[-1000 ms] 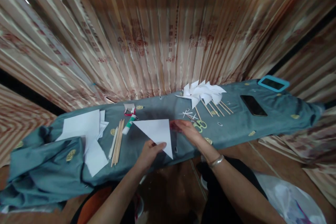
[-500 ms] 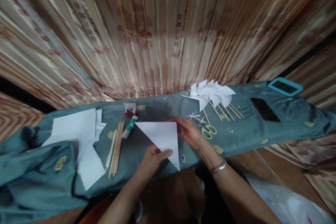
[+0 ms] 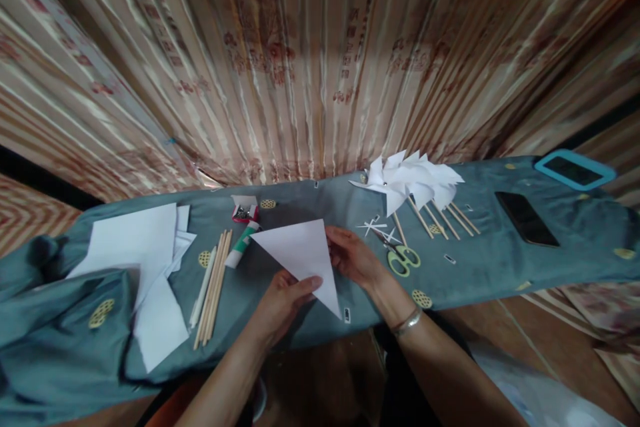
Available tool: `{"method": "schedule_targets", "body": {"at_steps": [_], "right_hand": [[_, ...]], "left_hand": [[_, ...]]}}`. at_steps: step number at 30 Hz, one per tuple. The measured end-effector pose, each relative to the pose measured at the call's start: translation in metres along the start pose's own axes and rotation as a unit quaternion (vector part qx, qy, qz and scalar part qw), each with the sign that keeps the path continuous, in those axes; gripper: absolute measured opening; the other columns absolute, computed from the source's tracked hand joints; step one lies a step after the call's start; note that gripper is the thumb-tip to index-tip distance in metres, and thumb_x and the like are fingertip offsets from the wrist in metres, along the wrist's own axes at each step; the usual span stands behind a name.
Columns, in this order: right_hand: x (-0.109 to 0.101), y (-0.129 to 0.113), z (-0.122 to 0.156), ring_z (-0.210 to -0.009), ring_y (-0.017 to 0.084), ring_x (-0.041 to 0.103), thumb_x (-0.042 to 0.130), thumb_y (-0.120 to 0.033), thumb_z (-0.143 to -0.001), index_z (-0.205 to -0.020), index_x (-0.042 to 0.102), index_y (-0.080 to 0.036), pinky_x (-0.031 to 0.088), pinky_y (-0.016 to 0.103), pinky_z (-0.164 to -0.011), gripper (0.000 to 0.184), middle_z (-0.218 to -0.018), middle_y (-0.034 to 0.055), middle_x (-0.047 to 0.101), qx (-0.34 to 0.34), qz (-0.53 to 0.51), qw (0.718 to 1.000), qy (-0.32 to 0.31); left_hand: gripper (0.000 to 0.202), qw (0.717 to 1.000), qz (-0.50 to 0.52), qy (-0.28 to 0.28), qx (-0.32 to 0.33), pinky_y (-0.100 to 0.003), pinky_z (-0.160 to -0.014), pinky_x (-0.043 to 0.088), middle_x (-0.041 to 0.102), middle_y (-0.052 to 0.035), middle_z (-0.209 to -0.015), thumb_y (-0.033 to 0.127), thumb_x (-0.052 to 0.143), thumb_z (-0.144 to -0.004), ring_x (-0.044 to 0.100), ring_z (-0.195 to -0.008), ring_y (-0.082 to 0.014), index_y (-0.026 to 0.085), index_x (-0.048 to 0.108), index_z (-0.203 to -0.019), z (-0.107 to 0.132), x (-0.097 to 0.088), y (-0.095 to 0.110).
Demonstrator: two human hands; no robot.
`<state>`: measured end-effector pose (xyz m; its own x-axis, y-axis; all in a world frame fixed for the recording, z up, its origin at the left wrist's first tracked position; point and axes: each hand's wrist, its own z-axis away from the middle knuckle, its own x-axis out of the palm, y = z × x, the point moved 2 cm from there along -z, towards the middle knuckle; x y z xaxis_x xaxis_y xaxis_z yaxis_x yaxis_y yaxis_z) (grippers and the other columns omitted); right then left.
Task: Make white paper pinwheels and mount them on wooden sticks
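Note:
A white paper folded into a triangle (image 3: 300, 250) lies on the blue-grey cloth (image 3: 480, 260) in front of me. My left hand (image 3: 283, 297) presses its near edge, thumb on top of the paper. My right hand (image 3: 353, 257) rests against the triangle's right edge, fingers curled on it. Green-handled scissors (image 3: 400, 255) lie just right of my right hand, beside small white paper scraps (image 3: 373, 225).
Several white paper pinwheels on wooden sticks (image 3: 413, 180) lie at the back right. A black phone (image 3: 527, 218) and a teal-cased device (image 3: 574, 169) sit far right. Wooden sticks (image 3: 213, 287), a glue stick (image 3: 243, 243), a pin box (image 3: 243, 210) and loose white sheets (image 3: 140, 247) lie to the left.
My right hand has come in from near the scissors to the triangle's right edge. My left hand stays on the near edge. The view has shifted a little to the left.

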<state>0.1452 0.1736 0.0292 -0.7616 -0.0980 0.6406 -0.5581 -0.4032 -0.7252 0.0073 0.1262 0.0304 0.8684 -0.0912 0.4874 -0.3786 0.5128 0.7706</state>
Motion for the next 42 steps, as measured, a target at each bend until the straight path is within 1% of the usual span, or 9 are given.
{"method": "schedule_targets", "body": {"at_steps": [9,13,17,22,25,29,32,38,42], "right_hand": [[-0.009,-0.008,-0.002,-0.051,0.008,0.049,0.082,-0.041,-0.058,-0.067,0.068,-0.018,0.035,0.020,-0.047,0.029,-0.057,-0.0041,0.060,-0.034,0.069,0.995,0.056],[-0.024,-0.019,0.000,-0.050,0.009,0.046,0.074,-0.042,-0.067,-0.063,0.065,-0.019,0.034,0.021,-0.047,0.025,-0.053,-0.0049,0.054,-0.137,0.206,0.962,0.114],[-0.033,-0.022,0.010,-0.052,0.012,0.047,0.066,-0.037,-0.074,-0.069,0.066,-0.021,0.036,0.024,-0.050,0.016,-0.057,-0.0035,0.055,-0.213,0.352,0.898,0.159],[-0.027,-0.009,0.025,-0.060,0.014,0.057,0.062,-0.032,-0.079,-0.084,0.069,-0.021,0.043,0.026,-0.057,0.014,-0.068,-0.0005,0.065,-0.203,0.415,0.878,0.125],[-0.027,-0.004,0.030,-0.064,0.015,0.060,0.063,-0.029,-0.079,-0.109,0.064,-0.022,0.047,0.027,-0.061,0.031,-0.077,0.0002,0.069,-0.191,0.408,0.884,0.120],[-0.040,-0.010,0.035,-0.059,0.016,0.061,0.063,-0.029,-0.081,-0.123,0.057,-0.024,0.050,0.029,-0.060,0.043,-0.076,-0.0002,0.069,-0.187,0.454,0.858,0.149],[-0.048,-0.017,0.042,-0.078,0.021,0.068,0.057,-0.022,-0.084,-0.124,0.058,-0.021,0.054,0.035,-0.074,0.040,-0.089,0.0051,0.072,-0.197,0.579,0.775,0.159],[-0.032,-0.003,0.061,-0.144,0.034,0.026,0.048,-0.004,-0.086,-0.141,0.045,-0.025,0.030,0.055,-0.111,0.059,-0.152,0.0147,0.038,-0.284,0.840,0.459,0.048],[-0.025,0.014,0.070,-0.144,0.033,0.025,0.051,-0.008,-0.088,-0.132,0.053,-0.024,0.026,0.059,-0.111,0.046,-0.151,0.0127,0.041,-0.300,0.862,0.407,-0.009]], "left_hand": [[0.040,1.000,-0.030,-0.004,-0.009,-0.033,-0.080,0.053,0.075,-0.0100,-0.084,0.033,0.087,-0.051,0.069,-0.080,-0.0219,0.012,0.074,-0.083,-0.011,0.006,-0.005],[0.065,0.984,-0.125,0.058,0.109,-0.042,-0.091,0.051,0.066,-0.0143,-0.120,0.030,0.082,-0.060,0.064,-0.106,-0.0289,0.016,0.061,-0.119,-0.018,-0.009,-0.003],[0.098,0.804,-0.422,0.190,0.374,-0.056,-0.110,0.033,0.025,-0.0138,-0.158,0.021,0.075,-0.071,0.029,-0.141,-0.0351,0.029,0.018,-0.151,-0.014,-0.022,0.008],[0.083,0.532,-0.668,0.091,0.512,-0.058,-0.113,0.024,0.016,-0.0167,-0.160,0.003,0.054,-0.082,0.013,-0.147,-0.0344,0.024,0.014,-0.152,0.003,-0.003,0.003],[0.063,0.485,-0.718,0.058,0.496,-0.056,-0.116,0.015,0.044,-0.0149,-0.148,0.002,0.049,-0.086,0.033,-0.141,-0.0286,0.023,0.038,-0.144,0.010,0.005,-0.004],[0.029,0.496,-0.714,0.033,0.494,-0.054,-0.117,0.005,0.073,-0.0036,-0.108,0.007,0.051,-0.089,0.062,-0.108,-0.0206,0.025,0.068,-0.105,0.011,-0.003,-0.007],[0.021,0.498,-0.709,0.013,0.499,-0.055,-0.116,0.012,0.075,-0.0002,-0.089,0.011,0.052,-0.090,0.065,-0.092,-0.0189,0.023,0.070,-0.089,0.010,-0.015,-0.007],[0.026,0.504,-0.713,-0.015,0.487,-0.059,-0.114,0.021,0.074,-0.0056,-0.102,0.007,0.050,-0.090,0.066,-0.099,-0.0209,0.020,0.071,-0.098,0.013,-0.034,-0.014],[0.027,0.520,-0.702,-0.035,0.485,-0.059,-0.114,0.025,0.073,-0.0074,-0.108,0.008,0.049,-0.091,0.065,-0.108,-0.0220,0.020,0.069,-0.104,0.016,-0.041,-0.020]]}}
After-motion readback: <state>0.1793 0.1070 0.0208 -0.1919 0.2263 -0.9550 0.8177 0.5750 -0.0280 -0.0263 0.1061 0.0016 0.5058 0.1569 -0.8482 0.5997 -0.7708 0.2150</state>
